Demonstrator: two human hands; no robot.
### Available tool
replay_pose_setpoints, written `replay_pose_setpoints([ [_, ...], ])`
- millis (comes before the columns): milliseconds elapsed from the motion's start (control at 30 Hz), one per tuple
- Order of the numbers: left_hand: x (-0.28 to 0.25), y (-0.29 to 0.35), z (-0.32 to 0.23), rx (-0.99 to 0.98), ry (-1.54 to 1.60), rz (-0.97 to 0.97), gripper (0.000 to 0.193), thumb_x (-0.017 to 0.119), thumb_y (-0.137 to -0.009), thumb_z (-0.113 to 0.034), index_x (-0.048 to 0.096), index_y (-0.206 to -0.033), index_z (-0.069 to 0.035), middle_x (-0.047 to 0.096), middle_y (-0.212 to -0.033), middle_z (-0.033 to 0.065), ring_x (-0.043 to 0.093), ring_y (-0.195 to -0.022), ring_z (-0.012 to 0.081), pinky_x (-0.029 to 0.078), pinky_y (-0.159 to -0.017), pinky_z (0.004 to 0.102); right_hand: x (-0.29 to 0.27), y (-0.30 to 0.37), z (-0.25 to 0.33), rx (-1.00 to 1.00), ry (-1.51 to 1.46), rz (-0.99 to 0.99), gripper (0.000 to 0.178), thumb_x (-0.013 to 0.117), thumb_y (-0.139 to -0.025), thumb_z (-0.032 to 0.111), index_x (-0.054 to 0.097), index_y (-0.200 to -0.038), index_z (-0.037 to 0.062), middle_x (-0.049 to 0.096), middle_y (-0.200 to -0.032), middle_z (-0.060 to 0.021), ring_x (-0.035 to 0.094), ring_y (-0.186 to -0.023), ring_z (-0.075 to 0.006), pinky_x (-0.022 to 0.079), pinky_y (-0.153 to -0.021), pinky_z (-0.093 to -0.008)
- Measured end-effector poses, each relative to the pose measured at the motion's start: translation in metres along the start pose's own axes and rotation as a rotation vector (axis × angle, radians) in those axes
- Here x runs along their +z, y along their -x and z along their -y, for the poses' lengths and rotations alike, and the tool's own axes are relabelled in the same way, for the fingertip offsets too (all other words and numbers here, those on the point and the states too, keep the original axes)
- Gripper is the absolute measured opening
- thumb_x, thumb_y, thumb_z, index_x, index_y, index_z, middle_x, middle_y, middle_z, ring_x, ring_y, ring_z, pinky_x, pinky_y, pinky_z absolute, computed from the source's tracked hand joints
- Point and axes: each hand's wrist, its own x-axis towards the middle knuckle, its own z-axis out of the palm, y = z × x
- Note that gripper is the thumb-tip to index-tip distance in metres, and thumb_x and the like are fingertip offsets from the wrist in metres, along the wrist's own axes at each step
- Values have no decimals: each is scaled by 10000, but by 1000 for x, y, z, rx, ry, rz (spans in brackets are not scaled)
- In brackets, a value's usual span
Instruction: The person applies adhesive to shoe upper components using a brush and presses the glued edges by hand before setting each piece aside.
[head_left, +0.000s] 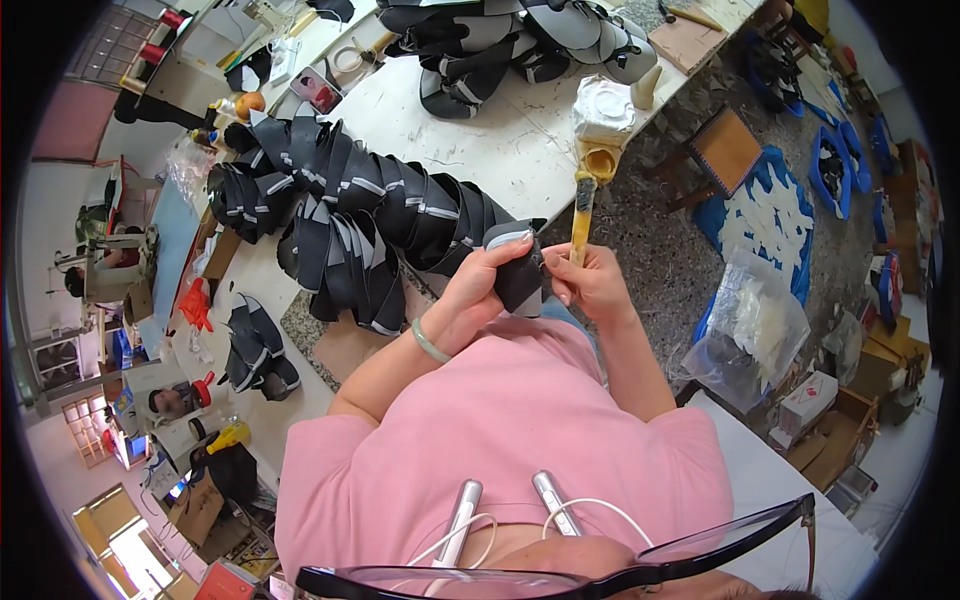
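Note:
In front of my chest, my left hand (472, 288) grips a black and grey shoe upper (518, 278), its thumb pressed on the grey part. My right hand (592, 284) is closed at the upper's right edge, with a yellow-handled brush (582, 228) standing up out of its fingers. The brush's dark end points away from me, beside a yellow-crusted glue pot (600, 163) at the table's edge. Long overlapping rows of black and grey shoe uppers (385, 190) lie on the table just beyond my left hand. My right fingertips are partly hidden.
More uppers (470, 50) are heaped at the far side of the white table (500, 135), and a small stack (258, 345) lies at left. A white-wrapped block (603, 108) stands behind the pot. On the right floor are a stool (728, 150), a blue sack (770, 215) and a plastic bag (750, 325).

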Motion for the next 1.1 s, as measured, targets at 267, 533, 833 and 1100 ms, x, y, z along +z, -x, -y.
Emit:
replay_pose_setpoints([
  [267,5,3,-2,57,-33,36,199,666,-864,-156,618,-1028,-52,660,-944,34,645,-825,132,535,-730,285,5,-6,16,-612,699,-14,74,698,-791,12,670,-853,-17,602,-824,-40,573,-713,-120,458,-624,-238],
  [533,9,-5,-5,52,-94,76,224,680,-865,-211,623,-1035,-76,651,-938,11,628,-838,109,520,-724,275,0,-18,15,-612,645,-22,129,735,-746,10,675,-858,-10,587,-939,-65,579,-806,-144,468,-675,-250],
  [833,-1,-19,-2,43,-262,174,322,704,-845,-225,600,-1102,-60,646,-961,29,615,-862,119,508,-747,284,-14,-29,26,-351,363,-286,139,713,-830,118,683,-940,39,552,-781,46,483,-656,-41,371,-575,-193],
  [1100,-14,10,-25,116,56,219,406,639,-884,-318,566,-1179,-50,640,-1093,53,608,-1010,172,474,-910,346,-166,-82,-10,-130,1207,-889,396,559,-888,440,617,-1131,133,660,-1031,-105,639,-930,-276,487,-790,-400],
])
